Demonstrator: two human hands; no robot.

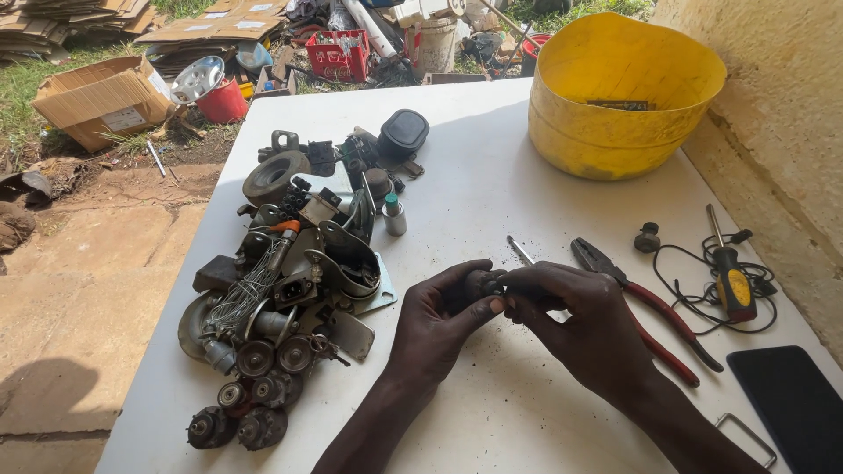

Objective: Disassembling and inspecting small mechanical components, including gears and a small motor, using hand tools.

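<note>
Left hand point(436, 318) bare; right hand point(584, 326) too (forearms sleeveless)

Brown cardboard box point(104, 98) with white label point(123, 118) on grass.

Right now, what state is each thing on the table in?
left hand: gripping a small dark part
right hand: pinching the same part
pliers: lying flat, jaws shut, partly under the right hand
screwdriver: lying on the black cable
yellow tub: upright, open, a little scrap inside
pile of metal parts: loose, heaped
dark tablet: flat, screen off
</note>
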